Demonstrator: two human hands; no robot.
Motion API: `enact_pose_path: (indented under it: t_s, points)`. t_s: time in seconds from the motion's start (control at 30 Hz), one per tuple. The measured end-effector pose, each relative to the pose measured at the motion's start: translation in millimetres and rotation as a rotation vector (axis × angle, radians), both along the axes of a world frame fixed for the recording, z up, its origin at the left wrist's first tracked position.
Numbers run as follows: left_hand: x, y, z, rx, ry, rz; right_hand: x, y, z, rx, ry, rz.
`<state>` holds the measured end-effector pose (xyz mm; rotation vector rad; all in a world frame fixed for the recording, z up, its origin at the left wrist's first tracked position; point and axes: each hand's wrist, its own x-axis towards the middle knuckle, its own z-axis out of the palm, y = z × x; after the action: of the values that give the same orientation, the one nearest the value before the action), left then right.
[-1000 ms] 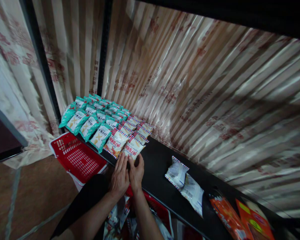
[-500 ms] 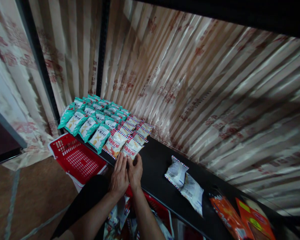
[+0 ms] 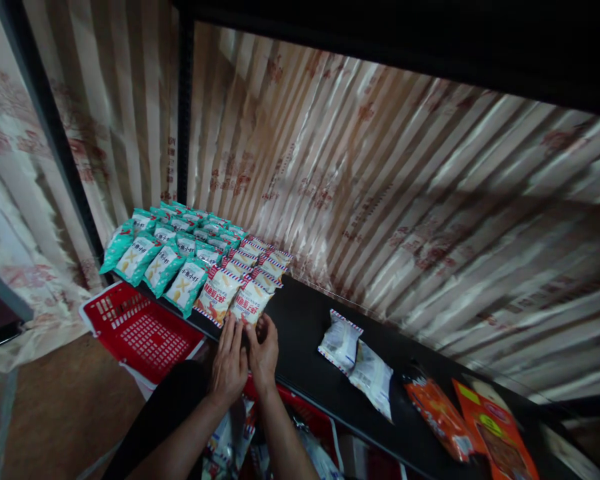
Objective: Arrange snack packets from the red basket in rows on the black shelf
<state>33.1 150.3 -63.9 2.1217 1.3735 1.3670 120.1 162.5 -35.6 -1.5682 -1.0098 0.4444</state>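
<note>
White snack bag [image 3: 249, 301] ends its row at the shelf's [image 3: 300, 333] front edge, left hand [image 3: 227, 370] flat, right hand [image 3: 264, 357] cupped against it, grip open; two bags [image 3: 341, 340] lie apart, more sit in a red basket [image 3: 326, 424]

"小鱼小虾" on teal packets [image 3: 184, 285] (other print unclear)

Pleated, floral-printed curtain [image 3: 330, 173] backdrop

Snack bags [image 3: 184, 287] sit in rows on the left of the shelf [image 3: 300, 327], a curtain [image 3: 330, 173] behind; rightward lie two loose bags [image 3: 341, 341], then packets [image 3: 443, 415]. Below, right of one basket [image 3: 147, 341], a second basket [image 3: 321, 421] seemingly holds more bags.
</note>
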Motion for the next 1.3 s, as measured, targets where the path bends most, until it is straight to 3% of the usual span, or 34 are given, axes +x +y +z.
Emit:
enact_pose_path:
  t_s: [0.53, 0.83, 0.93, 1.07, 1.2, 1.3]
  points:
    - [-1.5, -13.6, -8.4, 0.148, 0.121, -0.048, -1.1, -24.7, -0.8, -0.023, 0.023, -0.003]
    - [-6.0, -37.6, -10.9, 0.222, 0.166, -0.108, -2.5, -63.4, -0.7, -0.007, 0.019, 0.021]
    - [-6.6, -50.0, -16.3, 0.217, 0.199, -0.159, 1.7, -82.7, -8.5, -0.031, -0.034, 0.014]
    - [-3.7, -71.3, -29.6, 0.151, 0.269, -0.259, 12.3, -110.9, -31.8, -0.037, -0.148, -0.030]
    - [3.4, -92.8, -41.0, 0.035, 0.321, -0.374, 28.7, -138.2, -52.0, -0.100, -0.303, -0.034]
    - [10.2, -105.7, -43.2, -0.084, 0.379, -0.459, 44.6, -155.5, -56.1, -0.157, -0.462, -0.020]
